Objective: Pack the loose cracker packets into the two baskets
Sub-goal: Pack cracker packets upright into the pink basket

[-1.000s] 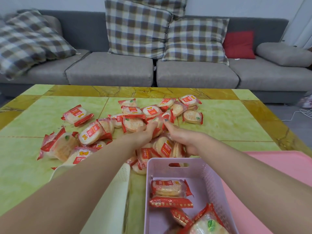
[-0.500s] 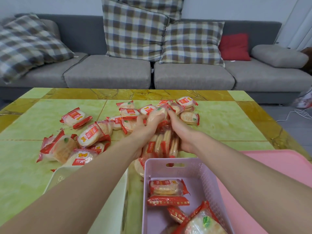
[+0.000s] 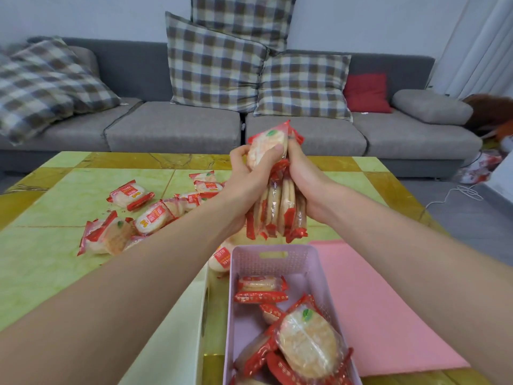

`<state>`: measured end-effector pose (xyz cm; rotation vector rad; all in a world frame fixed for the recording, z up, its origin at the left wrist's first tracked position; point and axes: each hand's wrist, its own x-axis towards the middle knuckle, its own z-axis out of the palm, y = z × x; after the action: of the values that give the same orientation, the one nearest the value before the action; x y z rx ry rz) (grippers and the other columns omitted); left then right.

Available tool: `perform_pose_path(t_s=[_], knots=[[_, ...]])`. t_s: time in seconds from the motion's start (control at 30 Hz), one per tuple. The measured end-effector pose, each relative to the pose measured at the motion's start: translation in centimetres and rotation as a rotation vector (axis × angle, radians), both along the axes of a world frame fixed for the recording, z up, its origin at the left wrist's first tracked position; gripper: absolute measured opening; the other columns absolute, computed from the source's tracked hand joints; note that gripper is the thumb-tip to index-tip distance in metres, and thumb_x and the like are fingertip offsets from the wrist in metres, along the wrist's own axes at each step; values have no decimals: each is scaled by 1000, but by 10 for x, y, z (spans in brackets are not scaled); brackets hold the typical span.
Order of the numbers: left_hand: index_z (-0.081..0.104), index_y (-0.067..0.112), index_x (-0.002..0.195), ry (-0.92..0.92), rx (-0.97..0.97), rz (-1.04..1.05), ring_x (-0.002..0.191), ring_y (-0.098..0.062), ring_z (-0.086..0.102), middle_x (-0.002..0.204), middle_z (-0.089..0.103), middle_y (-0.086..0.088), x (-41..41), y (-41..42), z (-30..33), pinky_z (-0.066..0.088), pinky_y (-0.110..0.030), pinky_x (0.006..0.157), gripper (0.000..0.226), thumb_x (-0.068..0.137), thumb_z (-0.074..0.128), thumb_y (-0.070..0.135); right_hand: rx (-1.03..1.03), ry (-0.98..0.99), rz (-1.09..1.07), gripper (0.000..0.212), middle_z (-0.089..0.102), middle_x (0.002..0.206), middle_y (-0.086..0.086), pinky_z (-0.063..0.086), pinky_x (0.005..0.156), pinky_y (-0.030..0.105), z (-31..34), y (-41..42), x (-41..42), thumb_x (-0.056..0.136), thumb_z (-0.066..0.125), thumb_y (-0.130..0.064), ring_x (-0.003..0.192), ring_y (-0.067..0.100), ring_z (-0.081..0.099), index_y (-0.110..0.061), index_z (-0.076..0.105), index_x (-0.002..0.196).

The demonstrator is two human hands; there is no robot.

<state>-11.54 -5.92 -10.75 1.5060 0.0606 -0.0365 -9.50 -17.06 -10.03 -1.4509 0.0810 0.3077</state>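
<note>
My left hand (image 3: 244, 184) and my right hand (image 3: 308, 184) press a bunch of cracker packets (image 3: 276, 207) between them, held upright in the air above the far end of the lilac basket (image 3: 311, 262). Several packets (image 3: 302, 345) lie inside that basket. A cream basket (image 3: 191, 315) stands to its left, mostly hidden under my left forearm. Loose red-and-clear packets (image 3: 150, 218) remain scattered on the green table (image 3: 41, 273) to the left, and one packet (image 3: 220, 259) lies between the two baskets.
A pink mat (image 3: 374, 301) lies on the table right of the lilac basket. A grey sofa (image 3: 172, 129) with checked cushions and a red cushion stands behind the table. A white cable (image 3: 455, 194) trails on the floor at the right.
Both hands closed around a bunch of packets in the pile, then lifted it off the table and toward me, above the lilac basket. The pile's middle and right part is gone from the table.
</note>
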Motion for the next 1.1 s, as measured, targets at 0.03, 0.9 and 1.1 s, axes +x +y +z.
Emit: perform_pose_path(t_s=[0.03, 0.9, 1.1], knots=[[36, 33, 134, -18, -3, -18, 90, -17, 75, 114, 70, -3, -15, -1, 6, 61, -38, 82, 64, 86, 69, 58, 3, -13, -4, 77, 75, 116, 14, 53, 103, 51, 5, -3, -16, 96, 29, -76, 109, 31, 72, -18, 70, 127], [49, 28, 113, 242, 789, -573, 107, -12, 57, 119, 58, 6, -138, 48, -42, 46, -31, 89, 69, 72, 60, 83, -425, 106, -107, 52, 67, 118, -4, 51, 101, 48, -48, -50, -153, 75, 64, -63, 111, 20, 64, -35, 59, 118], [45, 22, 127, 236, 867, -507, 116, -21, 51, 126, 50, 0, -130, 57, -32, 41, -34, 89, 81, 74, 60, 81, -436, 131, -166, 67, 69, 115, 9, 56, 96, 49, -39, -48, -143, 65, 79, -40, 104, 25, 68, -20, 57, 126]])
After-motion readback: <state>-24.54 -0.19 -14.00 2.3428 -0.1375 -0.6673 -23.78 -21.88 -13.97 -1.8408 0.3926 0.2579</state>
